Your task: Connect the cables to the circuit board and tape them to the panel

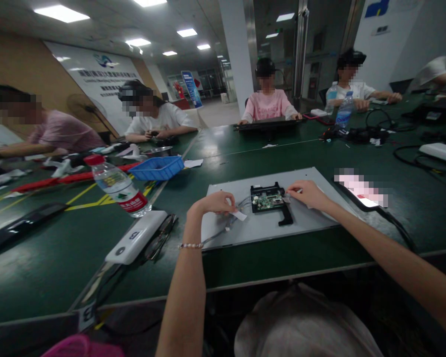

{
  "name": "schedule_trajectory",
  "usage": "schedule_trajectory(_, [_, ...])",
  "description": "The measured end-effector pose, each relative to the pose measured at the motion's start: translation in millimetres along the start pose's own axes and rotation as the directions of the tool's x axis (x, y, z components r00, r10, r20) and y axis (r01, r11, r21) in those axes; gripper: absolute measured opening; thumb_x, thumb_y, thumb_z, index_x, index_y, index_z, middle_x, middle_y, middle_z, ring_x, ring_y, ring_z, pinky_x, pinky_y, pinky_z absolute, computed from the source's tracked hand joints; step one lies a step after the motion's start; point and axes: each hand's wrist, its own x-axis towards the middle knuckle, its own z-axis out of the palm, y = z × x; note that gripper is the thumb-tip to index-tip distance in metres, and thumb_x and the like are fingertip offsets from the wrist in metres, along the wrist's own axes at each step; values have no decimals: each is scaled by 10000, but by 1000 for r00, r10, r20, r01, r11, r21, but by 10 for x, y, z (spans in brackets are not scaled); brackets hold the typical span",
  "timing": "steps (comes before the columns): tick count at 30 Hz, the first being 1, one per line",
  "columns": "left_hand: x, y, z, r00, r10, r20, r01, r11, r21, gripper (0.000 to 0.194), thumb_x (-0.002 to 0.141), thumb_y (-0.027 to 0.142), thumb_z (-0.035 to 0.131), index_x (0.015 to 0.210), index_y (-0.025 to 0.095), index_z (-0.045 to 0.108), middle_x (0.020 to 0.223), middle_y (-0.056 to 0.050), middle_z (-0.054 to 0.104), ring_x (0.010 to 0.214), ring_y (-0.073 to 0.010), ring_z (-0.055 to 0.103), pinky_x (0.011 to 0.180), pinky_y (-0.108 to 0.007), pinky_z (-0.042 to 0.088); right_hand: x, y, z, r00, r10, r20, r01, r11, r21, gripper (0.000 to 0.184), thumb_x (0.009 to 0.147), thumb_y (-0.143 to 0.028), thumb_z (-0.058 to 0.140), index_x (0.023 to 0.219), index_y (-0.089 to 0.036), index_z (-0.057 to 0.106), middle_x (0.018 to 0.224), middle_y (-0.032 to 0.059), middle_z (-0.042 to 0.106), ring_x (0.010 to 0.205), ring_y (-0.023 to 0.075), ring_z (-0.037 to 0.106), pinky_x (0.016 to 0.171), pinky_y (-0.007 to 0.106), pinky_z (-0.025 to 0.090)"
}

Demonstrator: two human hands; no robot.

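Observation:
A flat grey panel (238, 235) lies on the green table before me. At its middle sits a green circuit board (269, 200) in a black plastic frame (286, 216). My left hand (218, 202), bracelet at the wrist, pinches a small white strip (240, 215) over the panel's left part. Thin grey cables (217, 233) run beneath that hand toward the board. At the frame's right edge my right hand (305, 193) has its fingers pinched together beside the board. A small pale piece shows at those fingertips, too small to name.
To the left stand a water bottle (121, 191) with a red cap, a white power bank (137, 238), folded glasses (160, 239) and a blue tray (158, 168). A lit phone (360, 191) with a cable lies right of the panel. Several people sit around the table.

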Motion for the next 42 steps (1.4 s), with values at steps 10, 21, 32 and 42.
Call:
schedule_trajectory(10, [52,8,59,999,-38,-10,38,997,59,508,581,542,711,903,195,527,639,19,583,488,-111,488,441,-207,294,-9,-14,-11,1000,12,14,-12,1000,-4,245,860,-338,519,915,-203,716,962,62,701,864,206,634,778,350,510])
schedule_trajectory(21, [16,65,20,994,19,-109,-9,996,92,508,721,612,576,962,167,615,561,21,541,447,-100,434,443,-216,297,12,-21,-13,1000,22,1,-22,1000,-3,227,838,-307,532,902,-209,727,944,59,707,852,210,630,797,368,507])
schedule_trajectory(32, [-88,-109,-135,969,-12,-245,36,995,93,533,780,616,474,1000,153,620,817,-54,665,577,-136,557,500,-218,371,-28,-72,-73,996,34,79,-33,999,-9,232,776,-347,642,963,-226,708,981,62,694,828,206,634,741,345,493])
schedule_trajectory(42, [18,-189,-107,983,150,-109,-145,988,53,292,715,348,517,884,149,647,777,-29,640,570,-114,551,555,-216,442,6,-57,16,990,36,134,-54,990,131,186,761,-246,626,927,-194,690,849,30,701,784,170,633,739,301,489])
